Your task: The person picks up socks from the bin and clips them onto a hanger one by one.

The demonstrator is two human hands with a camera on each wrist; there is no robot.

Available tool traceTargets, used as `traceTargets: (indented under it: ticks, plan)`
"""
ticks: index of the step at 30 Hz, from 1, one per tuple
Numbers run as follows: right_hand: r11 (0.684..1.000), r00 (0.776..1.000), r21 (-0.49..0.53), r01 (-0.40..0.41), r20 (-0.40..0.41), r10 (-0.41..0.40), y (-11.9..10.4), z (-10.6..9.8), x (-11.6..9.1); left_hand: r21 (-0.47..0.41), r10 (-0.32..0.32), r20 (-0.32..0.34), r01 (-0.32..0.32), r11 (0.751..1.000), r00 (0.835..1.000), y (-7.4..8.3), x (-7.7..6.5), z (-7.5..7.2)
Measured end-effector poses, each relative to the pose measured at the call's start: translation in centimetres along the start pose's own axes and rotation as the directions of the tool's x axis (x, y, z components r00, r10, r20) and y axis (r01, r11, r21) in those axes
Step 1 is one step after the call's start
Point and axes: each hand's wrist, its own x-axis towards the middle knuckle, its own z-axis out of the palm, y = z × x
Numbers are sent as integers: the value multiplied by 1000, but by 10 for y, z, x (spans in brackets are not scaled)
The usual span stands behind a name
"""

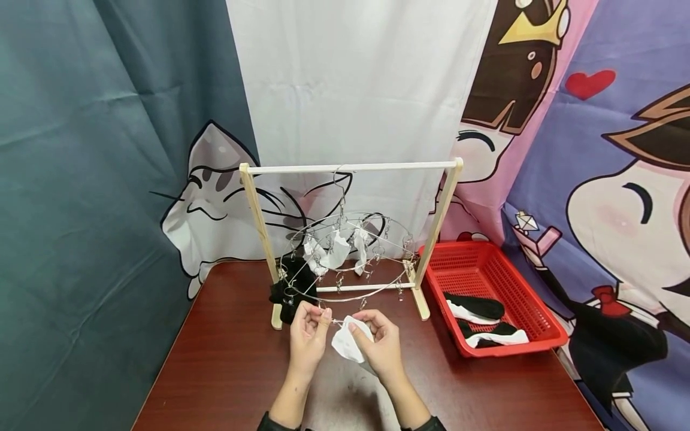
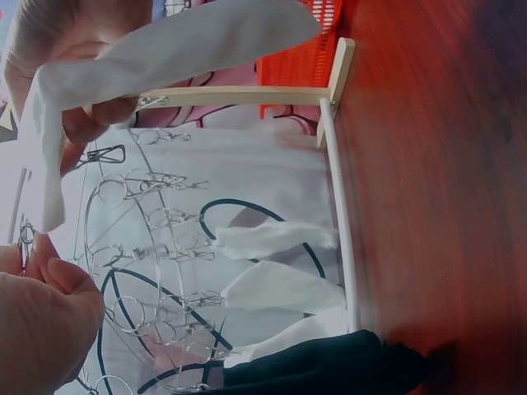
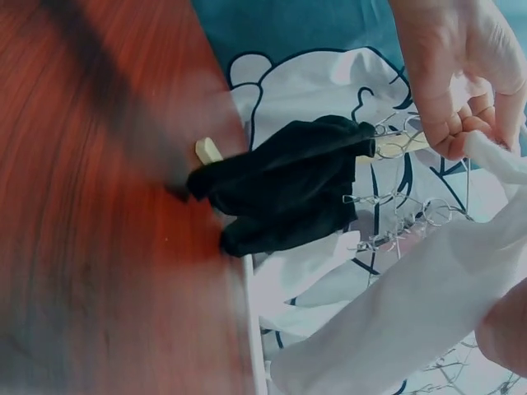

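- Dark-red worktop beneath a round wire hanger.
- Left fingers pinch a clip; right fingers, a white sock.
- Shallow clip bite could drop it.

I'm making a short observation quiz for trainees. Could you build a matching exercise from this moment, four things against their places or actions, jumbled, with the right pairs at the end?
Column one
1. Left hand
2. Red basket
3. Hanging black socks
4. Right hand

Column two
A. Near the left post of the rack, as the head view shows it
B. Holds a white sock
C. Pinches a metal clip
D. Has black and white footwear lying inside

Right pairs: 1-C; 2-D; 3-A; 4-B
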Motion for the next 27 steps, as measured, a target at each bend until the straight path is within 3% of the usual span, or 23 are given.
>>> traceTargets:
  ticks: [4, 8, 12, 15, 17, 19, 20, 22, 23, 25, 27]
  plan:
    - [999, 999, -21, 34, -17, -34, -1, 2, 4, 6, 22, 7, -22, 1000, 1000, 0, 5, 2]
    - [1000, 999, 15, 11, -44, -11, -3, 4, 7, 15, 57, 31, -57, 998, 998, -3, 8, 5]
    - [1000, 998, 19, 7, -62, -5, -3, 3, 10, 37, 36, 22, -37, 999, 999, -5, 9, 7]
    - [996, 993, -54, 75, -86, -80, -1, -4, 13, 119, 23, -20, -20, 993, 1000, -8, 8, 3]
    - [972, 975, -167, 166, -122, -187, 0, -13, 18, 224, 56, -53, -43, 974, 997, -10, 8, -3]
    - [906, 934, -336, 258, -153, -323, -1, -27, 26, 337, 118, -95, -79, 938, 988, -13, 7, -11]
    - [851, 906, -434, 296, -156, -394, -1, -35, 31, 385, 149, -114, -95, 918, 982, -13, 7, -15]
    - [703, 847, -623, 343, -119, -518, -1, -52, 42, 481, 217, -141, -125, 868, 966, -14, 7, -22]
    - [625, 830, -700, 345, -83, -551, -1, -59, 47, 516, 236, -160, -123, 848, 959, -14, 6, -25]
    - [497, 826, -785, 369, 31, -563, -2, -71, 53, 564, 262, -184, -116, 817, 947, -14, 5, -30]
    - [428, 838, -812, 397, 131, -529, -3, -77, 55, 608, 277, -203, -101, 787, 939, -15, 2, -32]
